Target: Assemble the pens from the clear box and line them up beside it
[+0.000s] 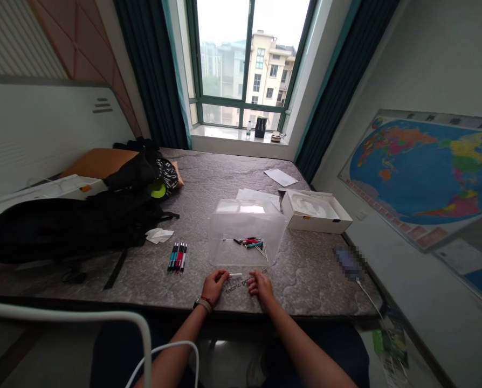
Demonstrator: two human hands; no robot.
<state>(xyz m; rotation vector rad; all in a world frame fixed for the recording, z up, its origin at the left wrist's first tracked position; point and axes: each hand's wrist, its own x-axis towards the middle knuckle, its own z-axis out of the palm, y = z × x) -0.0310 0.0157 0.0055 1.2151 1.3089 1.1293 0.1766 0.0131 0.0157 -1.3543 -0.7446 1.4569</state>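
My left hand (214,284) and my right hand (259,285) rest close together near the front edge of a grey quilted mattress (314,269). Between them lies a thin white pen part (235,275); my left fingers pinch one end, and my right fingers are curled near the other end. Just beyond stands a clear plastic box (245,231) with several pens (251,242) inside. A row of several pens (177,257) lies to the left of the box.
A black backpack (75,223) and dark clothes fill the left side. An open white cardboard box (316,210) sits at the right, with papers (280,177) behind it. A phone (348,262) with a cable lies near the right edge. A crumpled tissue (159,235) lies beside the backpack.
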